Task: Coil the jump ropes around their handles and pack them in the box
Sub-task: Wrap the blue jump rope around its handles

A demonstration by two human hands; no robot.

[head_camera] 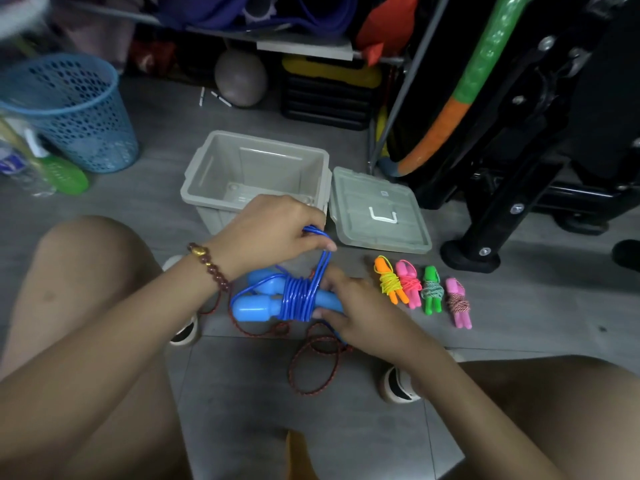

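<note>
Blue jump rope (294, 301) is being held just in front of the grey box (221, 161): the right hand (363, 306) is gripping its two handles, the left hand (270, 230) is pinching the cord loops. The label (383, 193) on the lid (363, 230) is too small to read.

The blue cord (298, 297) was glossy, smooth plastic, and the blue handles (254, 308) were smooth plastic too (a little less shiny). The grey box (207, 168) and its lid (367, 199) looked like matt hard plastic. The dark red rope (313, 370) was braided, rough-textured cord. The floor tiles (277, 410) were matt and the bracelet beads (216, 273) polished.
</note>
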